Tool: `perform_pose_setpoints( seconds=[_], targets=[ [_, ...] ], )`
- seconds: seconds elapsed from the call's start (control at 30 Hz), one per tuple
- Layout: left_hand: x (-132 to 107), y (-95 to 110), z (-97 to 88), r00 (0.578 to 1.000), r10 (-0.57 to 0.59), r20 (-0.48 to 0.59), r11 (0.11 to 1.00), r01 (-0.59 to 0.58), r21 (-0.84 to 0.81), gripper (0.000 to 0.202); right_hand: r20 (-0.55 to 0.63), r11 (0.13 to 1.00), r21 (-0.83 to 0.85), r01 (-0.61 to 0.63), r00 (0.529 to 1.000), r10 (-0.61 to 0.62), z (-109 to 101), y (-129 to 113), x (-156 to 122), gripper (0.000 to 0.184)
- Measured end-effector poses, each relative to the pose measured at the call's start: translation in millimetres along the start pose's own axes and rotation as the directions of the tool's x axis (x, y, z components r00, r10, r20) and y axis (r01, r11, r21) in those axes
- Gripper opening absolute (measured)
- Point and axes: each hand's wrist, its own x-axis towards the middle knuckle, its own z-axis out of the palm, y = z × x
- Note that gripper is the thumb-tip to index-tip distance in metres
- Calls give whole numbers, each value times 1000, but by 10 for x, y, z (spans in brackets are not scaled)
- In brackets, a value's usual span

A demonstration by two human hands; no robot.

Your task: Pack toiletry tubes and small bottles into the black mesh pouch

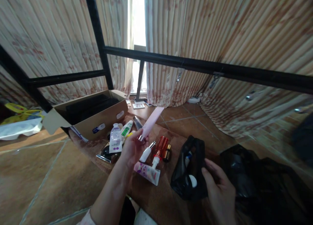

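Slender, silver-capped pale-pink tube (pixel 152 122) sits pinched in my left hand (pixel 133 145), fingers narrowed on it, while my right hand (pixel 220 184) grips an open black mesh pouch (pixel 180 179).

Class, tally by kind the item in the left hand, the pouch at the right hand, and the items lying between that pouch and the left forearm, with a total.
Tubes: 2 (pink tube in left hand, printed tube)
Bottles: 3 (white bottle, red bottle, amber bottle)
Pouches: 1 (black pouch, at right hand)
Total: 6
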Motion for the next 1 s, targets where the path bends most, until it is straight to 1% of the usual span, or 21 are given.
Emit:
perform_pose_setpoints(
  seconds=[0.07,0.13,0.2,0.27,0.33,0.37,0.5,0.63,0.8,1.0],
  targets=[
    [-67,-159,131,986,-59,157,996,70,-62,14,7,1000,1,7,1000,-7,-8,-5,-4,43],
    [-118,-320,227,955,-88,285,994,103,-36,19,17,1000,-10,16,1000,-16,-14,-17,-11,42],
    [-152,-462,294,935,-91,343,996,92,12,31,26,1000,-15,21,999,-21,-15,-27,-18,41],
    [-171,-566,343,930,-61,362,998,48,45,43,36,1000,-4,23,999,-23,-11,-28,-20,41],
    [-175,-630,383,931,-12,365,997,-15,73,50,42,999,22,24,999,-25,-3,-19,-19,41],
    [-171,-651,400,933,12,361,995,-48,91,49,44,999,30,27,999,-28,0,-12,-18,41],
    [-116,-722,450,938,85,335,978,-143,153,33,46,999,29,28,999,-29,6,20,-11,40],
    [-57,-785,478,942,136,308,967,-194,166,30,40,999,24,28,999,-29,4,29,-13,40],
    [-62,-782,506,960,118,256,967,-169,189,37,32,998,20,53,998,-53,5,-1,-18,37],
    [-94,-719,552,980,81,179,970,-119,214,38,33,998,13,62,998,-62,22,-8,-8,34]
  ],
)
